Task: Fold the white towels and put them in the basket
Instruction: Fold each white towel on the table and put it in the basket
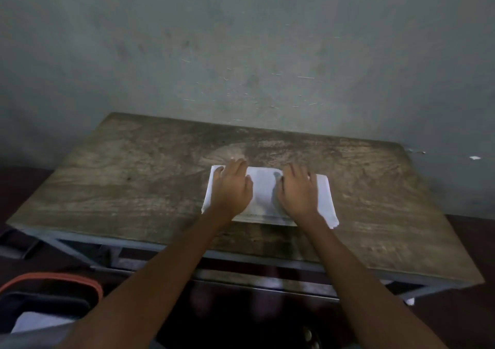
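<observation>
A white towel (263,188), folded into a flat rectangle, lies in the middle of the wooden table (134,177). My left hand (232,186) presses flat on its left part, fingers straight and pointing away from me. My right hand (298,189) presses flat on the right part, leaving the towel's right edge uncovered. At the lower left stands a dark basket (51,292) with an orange rim; something white (37,322) lies inside it, partly hidden by my left arm.
The table stands against a grey-green wall (241,54) and has a metal frame (241,257) under its front edge. Dark floor shows below and to both sides. Bare tabletop stretches left and right of the towel.
</observation>
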Motion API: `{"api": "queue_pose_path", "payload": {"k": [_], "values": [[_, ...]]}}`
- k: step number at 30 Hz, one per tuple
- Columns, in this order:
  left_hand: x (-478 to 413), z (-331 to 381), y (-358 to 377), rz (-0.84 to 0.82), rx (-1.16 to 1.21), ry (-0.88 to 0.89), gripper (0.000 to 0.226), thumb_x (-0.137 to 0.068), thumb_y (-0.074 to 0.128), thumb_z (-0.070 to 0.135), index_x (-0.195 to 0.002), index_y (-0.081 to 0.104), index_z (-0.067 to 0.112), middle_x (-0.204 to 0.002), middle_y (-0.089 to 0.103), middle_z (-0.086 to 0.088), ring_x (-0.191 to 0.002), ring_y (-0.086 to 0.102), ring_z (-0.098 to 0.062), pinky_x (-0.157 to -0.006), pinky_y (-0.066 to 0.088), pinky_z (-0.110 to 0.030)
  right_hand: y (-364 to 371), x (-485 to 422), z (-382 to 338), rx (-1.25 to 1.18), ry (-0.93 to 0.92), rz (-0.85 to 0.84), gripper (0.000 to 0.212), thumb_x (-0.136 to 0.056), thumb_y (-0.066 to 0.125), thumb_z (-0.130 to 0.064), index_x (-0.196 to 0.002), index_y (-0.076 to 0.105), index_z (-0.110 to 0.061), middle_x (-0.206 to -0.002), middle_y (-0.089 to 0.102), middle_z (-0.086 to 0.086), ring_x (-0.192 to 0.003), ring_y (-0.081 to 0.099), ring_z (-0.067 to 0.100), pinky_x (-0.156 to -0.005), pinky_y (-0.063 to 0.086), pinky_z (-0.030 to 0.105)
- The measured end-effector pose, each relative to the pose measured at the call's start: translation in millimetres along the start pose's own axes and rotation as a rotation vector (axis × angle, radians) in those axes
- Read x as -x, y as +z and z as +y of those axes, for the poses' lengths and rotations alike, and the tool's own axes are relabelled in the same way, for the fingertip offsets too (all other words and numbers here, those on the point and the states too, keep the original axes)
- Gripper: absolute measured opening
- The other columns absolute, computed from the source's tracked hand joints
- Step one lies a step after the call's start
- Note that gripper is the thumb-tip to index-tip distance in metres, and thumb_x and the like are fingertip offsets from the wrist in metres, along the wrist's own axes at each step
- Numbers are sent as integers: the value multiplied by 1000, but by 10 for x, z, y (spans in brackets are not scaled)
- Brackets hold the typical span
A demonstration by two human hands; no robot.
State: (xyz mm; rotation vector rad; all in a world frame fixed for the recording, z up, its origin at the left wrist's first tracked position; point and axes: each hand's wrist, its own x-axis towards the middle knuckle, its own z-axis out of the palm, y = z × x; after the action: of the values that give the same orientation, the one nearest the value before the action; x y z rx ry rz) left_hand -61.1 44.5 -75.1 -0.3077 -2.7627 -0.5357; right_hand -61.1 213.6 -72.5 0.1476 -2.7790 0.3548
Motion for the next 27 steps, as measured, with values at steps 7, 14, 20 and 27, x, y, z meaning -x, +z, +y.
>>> {"api": "queue_pose_path", "payload": {"k": [7,14,20,27], "values": [[-7,-191,408,-253,-211,-47,77,-85,-1,47,-147,23,7,-154,24,-11,-144,18,-25,-114,11,-51,440,-7,126,54,4,-355,62,-97,11,-47,-151,12,-17,-159,8,4,-147,2,18,-119,1,43],[35,-384,355,-256,-211,-131,78,-85,2,51,-148,17,6,-157,16,-10,-146,10,-21,-115,9,-53,280,133,692,54,135,-294,83,-84,-2,-58,-150,13,-9,-159,8,8,-147,4,19,-119,3,43],[113,-509,259,-294,-130,-187,64,-99,20,43,-149,7,7,-158,5,-10,-146,1,-21,-117,8,-50,165,283,981,5,230,-346,61,-100,19,-42,-150,7,-10,-160,2,8,-147,2,21,-118,3,45],[445,-753,43,-249,-75,-294,58,-100,18,40,-149,14,9,-158,13,-5,-146,5,-16,-118,2,-40,29,255,1029,-7,236,-360,54,-98,24,-36,-144,29,-9,-153,26,13,-142,23,27,-115,11,49]]}}
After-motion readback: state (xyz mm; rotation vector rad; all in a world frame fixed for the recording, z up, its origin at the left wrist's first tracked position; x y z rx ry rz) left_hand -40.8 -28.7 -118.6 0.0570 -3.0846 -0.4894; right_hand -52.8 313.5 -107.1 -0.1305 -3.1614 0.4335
